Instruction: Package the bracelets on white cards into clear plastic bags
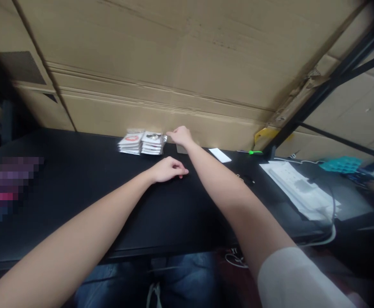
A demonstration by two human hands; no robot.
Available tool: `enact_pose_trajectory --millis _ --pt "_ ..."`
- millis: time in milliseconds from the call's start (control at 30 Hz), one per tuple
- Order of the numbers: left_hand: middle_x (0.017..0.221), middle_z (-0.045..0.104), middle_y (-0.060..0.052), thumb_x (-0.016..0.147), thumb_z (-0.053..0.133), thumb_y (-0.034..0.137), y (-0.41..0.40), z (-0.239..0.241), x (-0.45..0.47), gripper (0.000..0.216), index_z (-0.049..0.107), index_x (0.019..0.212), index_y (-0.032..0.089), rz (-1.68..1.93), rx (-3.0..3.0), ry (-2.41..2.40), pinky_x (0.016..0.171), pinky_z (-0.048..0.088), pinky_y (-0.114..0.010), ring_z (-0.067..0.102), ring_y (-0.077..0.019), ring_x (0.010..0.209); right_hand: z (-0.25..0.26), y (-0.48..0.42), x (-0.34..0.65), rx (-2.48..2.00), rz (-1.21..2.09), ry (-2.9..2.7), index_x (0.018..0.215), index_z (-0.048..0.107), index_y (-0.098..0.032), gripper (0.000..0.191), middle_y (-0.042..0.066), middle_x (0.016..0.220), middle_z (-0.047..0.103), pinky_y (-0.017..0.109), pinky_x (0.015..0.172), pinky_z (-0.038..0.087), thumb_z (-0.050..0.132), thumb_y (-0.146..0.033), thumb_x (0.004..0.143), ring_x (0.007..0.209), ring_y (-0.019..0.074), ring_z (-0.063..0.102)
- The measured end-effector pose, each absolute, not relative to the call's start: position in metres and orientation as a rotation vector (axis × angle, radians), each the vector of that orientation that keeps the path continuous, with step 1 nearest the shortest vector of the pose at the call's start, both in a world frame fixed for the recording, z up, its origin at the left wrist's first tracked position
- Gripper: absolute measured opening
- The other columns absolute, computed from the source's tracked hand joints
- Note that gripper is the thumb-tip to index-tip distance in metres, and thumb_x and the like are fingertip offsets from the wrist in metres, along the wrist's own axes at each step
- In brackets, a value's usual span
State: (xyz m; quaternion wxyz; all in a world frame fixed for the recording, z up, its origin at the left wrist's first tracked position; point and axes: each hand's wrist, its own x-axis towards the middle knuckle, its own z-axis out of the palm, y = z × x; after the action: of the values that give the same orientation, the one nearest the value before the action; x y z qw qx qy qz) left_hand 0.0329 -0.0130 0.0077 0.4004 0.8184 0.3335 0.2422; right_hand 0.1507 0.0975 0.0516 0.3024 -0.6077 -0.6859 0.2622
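Observation:
Two neat stacks of small clear plastic packets with white cards stand at the back of the black table. The left stack [130,143] has a red shape on its top card, the right stack [151,143] a dark and silvery item. My right hand [181,136] reaches to the right stack's side, its fingers curled together near the shiny plastic edge. What they hold, if anything, is too small to make out. Nearer to me, my left hand [169,170] hovers low over the table, fingers curled in and nothing visible in them.
A tall cardboard wall [161,64] rises behind the table. To the right lie a white card [220,155], a green-handled tool [255,152], white sheets or bags [302,190] and a teal tray [340,165]. A blurred pinkish patch [7,188] is at left.

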Motion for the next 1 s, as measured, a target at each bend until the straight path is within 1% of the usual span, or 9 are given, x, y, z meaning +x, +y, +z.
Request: enact_pose_trajectory --millis 100,200,333,400,500,633,767,900,1000 --pt "0.075 0.068 -0.002 0.082 0.056 0.036 -0.012 -0.001 0.037 0.023 0.07 0.083 0.018 0.757 2.224 0.906 0.066 0.044 -0.027 0.059 -0.0143 0.067 0.054 0.082 0.206 -1.695 0.199 -1.873 0.077 0.071 -0.018 0.031 0.007 0.076 0.07 0.031 0.079 0.046 0.057 -0.046 0.079 0.082 0.0212 0.064" --pt "0.085 0.067 -0.004 0.082 0.056 0.029 -0.004 -0.009 0.048 0.017 0.068 0.087 0.019 0.923 2.472 1.02 0.077 0.046 -0.03 0.06 -0.0171 0.078 0.053 0.054 0.28 -1.911 -0.118 -1.796 0.087 0.073 -0.021 0.035 0.011 0.09 0.071 0.037 0.082 0.045 0.054 -0.049 0.079 0.09 0.0264 0.064" --pt "0.12 0.059 -0.01 0.082 0.054 0.026 0.021 -0.015 0.07 0.032 0.062 0.112 0.017 0.982 2.739 1.197 0.099 0.038 -0.038 0.05 -0.0248 0.114 0.033 0.022 0.355 -2.176 -0.211 -1.722 0.103 0.069 -0.019 0.053 0.015 0.105 0.067 0.042 0.085 0.045 0.056 -0.061 0.073 0.101 0.0318 0.06" --pt "0.132 0.052 -0.01 0.083 0.053 0.026 0.037 -0.016 0.08 0.041 0.056 0.122 0.016 0.911 2.767 1.301 0.104 0.034 -0.038 0.043 -0.0255 0.123 0.021 0.017 0.37 -2.25 -0.118 -1.764 0.115 0.063 -0.017 0.068 0.017 0.113 0.064 0.042 0.087 0.044 0.059 -0.066 0.068 0.106 0.0327 0.058" --pt "0.118 0.063 -0.009 0.087 0.048 0.028 0.056 -0.016 0.09 0.032 0.063 0.114 0.018 0.772 2.702 1.451 0.096 0.041 -0.034 0.054 -0.0226 0.11 0.01 0.021 0.375 -2.312 0.017 -1.799 0.123 0.056 -0.016 0.082 0.018 0.117 0.062 0.043 0.086 0.044 0.061 -0.07 0.062 0.107 0.0342 0.057" --pt "0.095 0.069 -0.009 0.09 0.044 0.029 0.063 -0.014 0.094 0.029 0.071 0.09 0.02 0.719 2.709 1.489 0.086 0.044 -0.034 0.061 -0.023 0.092 0.01 0.028 0.371 -2.334 0.035 -1.777 0.12 0.057 -0.018 0.075 0.018 0.112 0.063 0.043 0.082 0.045 0.064 -0.065 0.063 0.101 0.034 0.06" --pt "0.091 0.068 -0.012 0.09 0.044 0.034 0.059 -0.01 0.095 0.032 0.071 0.085 0.018 0.725 2.758 1.464 0.085 0.041 -0.04 0.058 -0.0272 0.093 0.013 0.025 0.37 -2.32 -0.013 -1.749 0.115 0.059 -0.018 0.066 0.018 0.11 0.063 0.043 0.08 0.045 0.065 -0.06 0.064 0.099 0.0329 0.06" --pt "0.097 0.066 -0.01 0.085 0.052 0.048 0.059 -0.007 0.093 0.034 0.07 0.093 0.021 0.73 2.748 1.362 0.082 0.041 -0.036 0.056 -0.0254 0.093 0.018 0.02 0.371 -2.295 -0.007 -1.694 0.111 0.06 -0.018 0.06 0.017 0.107 0.064 0.041 0.078 0.045 0.064 -0.058 0.066 0.096 0.0312 0.061" --pt "0.099 0.065 -0.009 0.086 0.051 0.045 0.061 -0.007 0.092 0.031 0.07 0.093 0.022 0.693 2.77 1.314 0.082 0.039 -0.035 0.056 -0.0245 0.094 0.021 0.017 0.373 -2.27 -0.022 -1.654 0.107 0.06 -0.019 0.056 0.015 0.104 0.065 0.04 0.077 0.045 0.062 -0.057 0.067 0.095 0.0309 0.061"
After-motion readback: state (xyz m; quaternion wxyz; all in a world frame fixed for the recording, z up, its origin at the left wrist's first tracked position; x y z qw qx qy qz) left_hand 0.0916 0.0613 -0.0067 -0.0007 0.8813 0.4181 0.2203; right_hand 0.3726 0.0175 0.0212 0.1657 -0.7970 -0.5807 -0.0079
